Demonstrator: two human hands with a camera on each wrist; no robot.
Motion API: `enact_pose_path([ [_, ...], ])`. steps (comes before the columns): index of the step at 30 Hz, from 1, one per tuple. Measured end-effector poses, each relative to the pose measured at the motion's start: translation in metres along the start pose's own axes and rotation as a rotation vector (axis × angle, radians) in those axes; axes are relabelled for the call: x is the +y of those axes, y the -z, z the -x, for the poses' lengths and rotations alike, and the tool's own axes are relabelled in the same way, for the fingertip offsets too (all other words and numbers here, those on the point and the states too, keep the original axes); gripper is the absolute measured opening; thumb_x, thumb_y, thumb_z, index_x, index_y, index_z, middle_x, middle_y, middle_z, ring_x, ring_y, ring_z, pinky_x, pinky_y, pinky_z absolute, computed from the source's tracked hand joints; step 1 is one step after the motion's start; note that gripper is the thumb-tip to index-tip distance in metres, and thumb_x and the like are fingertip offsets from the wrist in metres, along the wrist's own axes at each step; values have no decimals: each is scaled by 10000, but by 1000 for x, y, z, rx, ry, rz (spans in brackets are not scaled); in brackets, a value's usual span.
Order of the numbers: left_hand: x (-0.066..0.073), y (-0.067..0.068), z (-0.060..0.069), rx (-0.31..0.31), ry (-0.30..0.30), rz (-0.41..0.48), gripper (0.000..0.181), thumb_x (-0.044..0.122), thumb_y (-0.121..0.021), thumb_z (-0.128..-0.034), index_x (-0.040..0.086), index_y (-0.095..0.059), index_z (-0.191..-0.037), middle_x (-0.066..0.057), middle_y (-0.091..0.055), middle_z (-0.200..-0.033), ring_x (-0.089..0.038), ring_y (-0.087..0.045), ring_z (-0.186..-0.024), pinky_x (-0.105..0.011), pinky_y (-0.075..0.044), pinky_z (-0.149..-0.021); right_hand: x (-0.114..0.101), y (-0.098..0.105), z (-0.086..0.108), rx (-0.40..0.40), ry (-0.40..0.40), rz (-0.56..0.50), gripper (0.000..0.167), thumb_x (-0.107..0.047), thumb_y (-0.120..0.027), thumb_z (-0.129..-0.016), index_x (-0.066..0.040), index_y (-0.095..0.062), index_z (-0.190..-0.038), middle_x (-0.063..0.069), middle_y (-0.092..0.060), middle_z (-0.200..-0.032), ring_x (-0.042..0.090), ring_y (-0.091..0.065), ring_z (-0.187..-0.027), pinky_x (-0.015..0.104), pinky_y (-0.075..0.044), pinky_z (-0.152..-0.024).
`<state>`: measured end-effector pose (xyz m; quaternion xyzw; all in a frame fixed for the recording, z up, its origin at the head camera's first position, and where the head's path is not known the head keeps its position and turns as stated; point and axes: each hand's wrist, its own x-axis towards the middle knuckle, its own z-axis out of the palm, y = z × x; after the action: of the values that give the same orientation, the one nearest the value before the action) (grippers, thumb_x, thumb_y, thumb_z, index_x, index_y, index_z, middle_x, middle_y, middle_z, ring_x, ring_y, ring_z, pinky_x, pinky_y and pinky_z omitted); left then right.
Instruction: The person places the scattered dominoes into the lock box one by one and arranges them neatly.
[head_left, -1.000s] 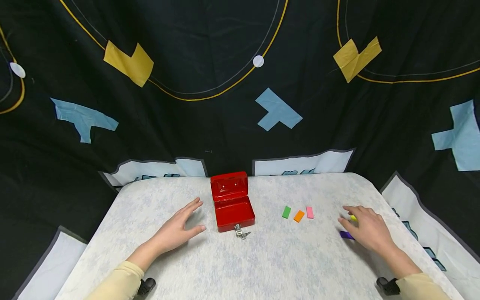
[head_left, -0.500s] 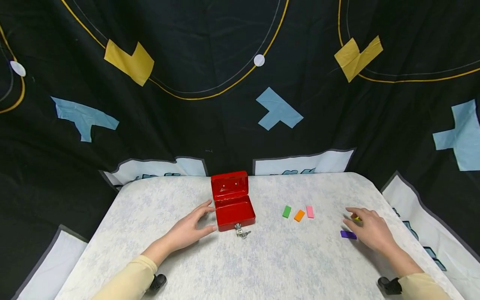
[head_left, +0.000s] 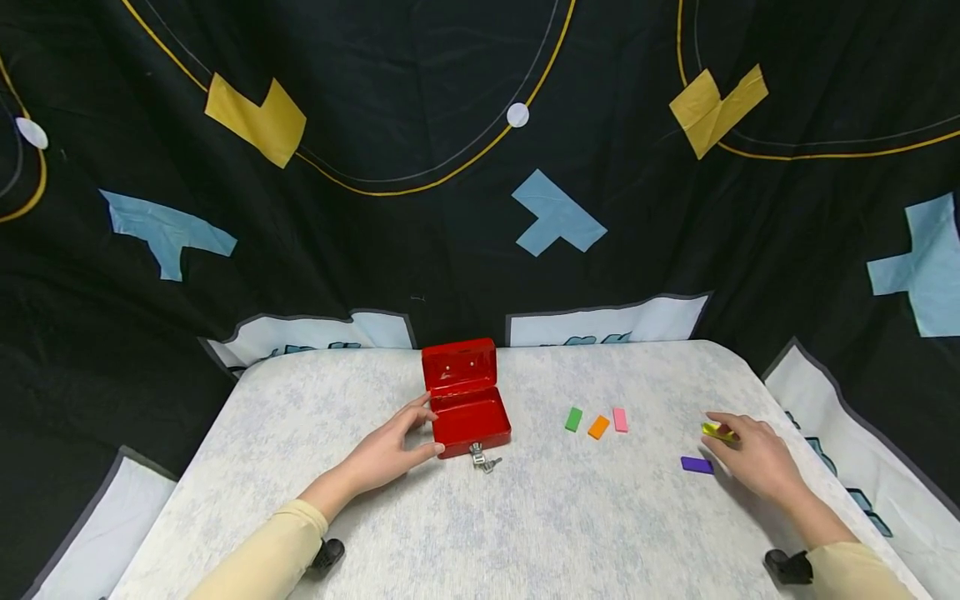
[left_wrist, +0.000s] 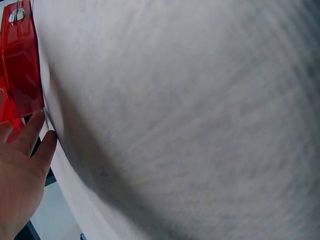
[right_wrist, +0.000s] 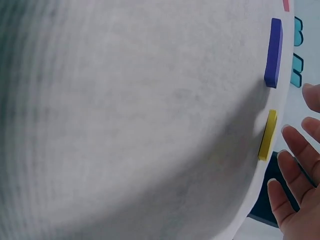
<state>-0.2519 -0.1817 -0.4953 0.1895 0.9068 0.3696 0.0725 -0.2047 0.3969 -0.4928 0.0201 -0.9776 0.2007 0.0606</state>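
Note:
The left hand (head_left: 386, 454) is at the left side of the red box (head_left: 471, 419), its fingertips at the box's edge; in the left wrist view the fingers (left_wrist: 34, 125) reach the box's corner. The box's lid (head_left: 459, 367) stands raised, and keys (head_left: 489, 465) hang from the lock at its front. Over the yellow block (head_left: 718, 432) is the right hand (head_left: 759, 462), thumb and fingers apart around it; the right wrist view shows a gap between the fingers and the yellow block (right_wrist: 268, 135). A purple block (head_left: 697, 465) lies just left of the right thumb.
Between the box and the right hand, green (head_left: 573, 419), orange (head_left: 598, 427) and pink (head_left: 620, 420) blocks lie on the white patterned table (head_left: 555, 533). A black curtain (head_left: 420, 250) with taped shapes hangs behind the table.
The left hand has moved right and reached the box's left side. The right hand has shifted slightly right, leaving the yellow and purple blocks more visible.

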Motion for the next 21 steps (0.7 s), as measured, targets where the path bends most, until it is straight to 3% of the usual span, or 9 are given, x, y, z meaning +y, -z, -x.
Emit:
enact_pose_path([
  [9, 1, -2, 0, 10, 30, 7, 489, 569, -733, -891, 295, -558, -1256, 113, -262, -1664, -209, -506, -1376, -540, -402, -1096, 5, 3, 2, -3, -2, 14, 552, -352, -696, -974, 36, -580, -1349, 216, -665, -1096, 385, -570, -988, 579, -427, -789],
  [21, -1, -6, -2, 17, 13, -15, 392, 535, -720, -917, 335, -545, -1205, 124, -274, -1657, -184, -517, -1360, -540, -410, -1085, 11, 5, 1, -26, -67, 40, 570, -325, -694, -964, 55, -550, -1364, 240, -646, -1101, 405, -552, -992, 556, -449, -754],
])
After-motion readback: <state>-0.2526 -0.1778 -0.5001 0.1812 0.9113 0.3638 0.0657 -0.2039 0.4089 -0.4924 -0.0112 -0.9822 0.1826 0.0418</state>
